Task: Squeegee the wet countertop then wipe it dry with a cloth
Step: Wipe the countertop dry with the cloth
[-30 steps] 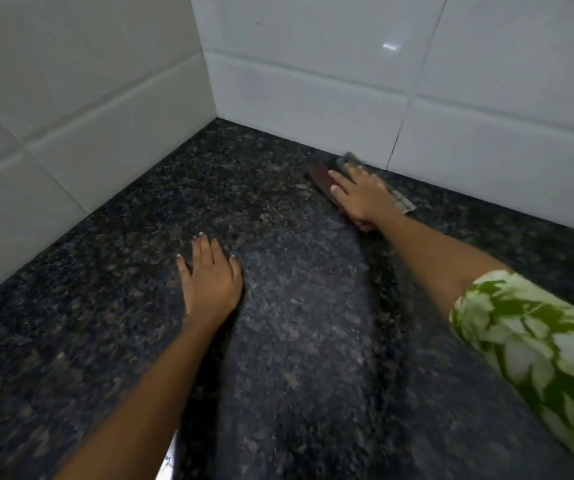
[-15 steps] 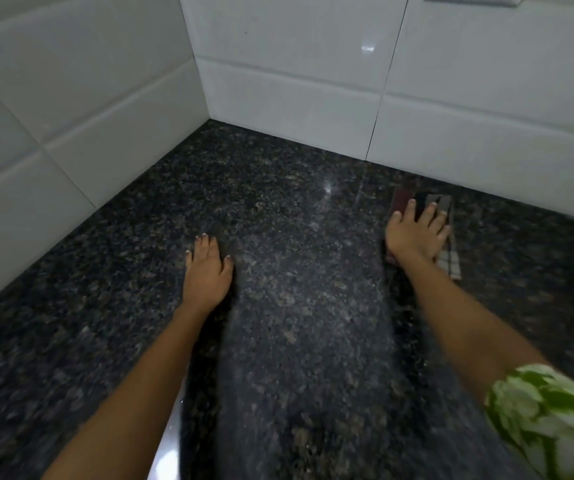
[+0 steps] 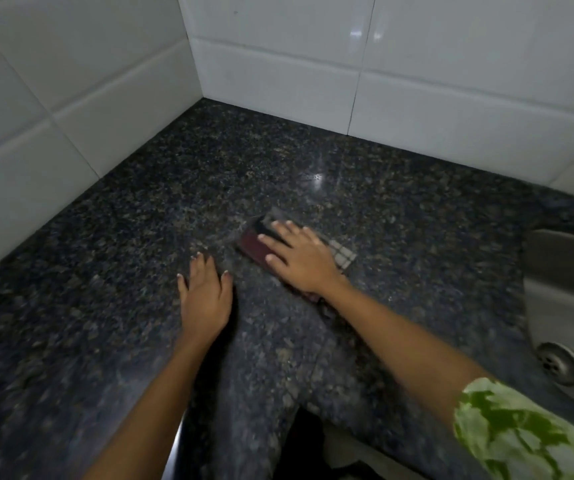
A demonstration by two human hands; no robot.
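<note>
A folded cloth (image 3: 256, 245), dark red with a checked grey corner, lies flat on the dark speckled granite countertop (image 3: 140, 237). My right hand (image 3: 301, 259) presses down on the cloth with fingers spread, covering most of it. My left hand (image 3: 206, 296) rests flat on the counter just left of the cloth, fingers together, holding nothing. No squeegee is in view.
White tiled walls (image 3: 278, 46) meet in a corner at the back and left. A steel sink (image 3: 562, 306) with a round drain is set into the counter at the right. The counter's front edge runs along the bottom.
My right hand has slid the cloth from the right, near the back wall, toward the middle and closer to my left hand. The left hand has stayed flat on the counter.
</note>
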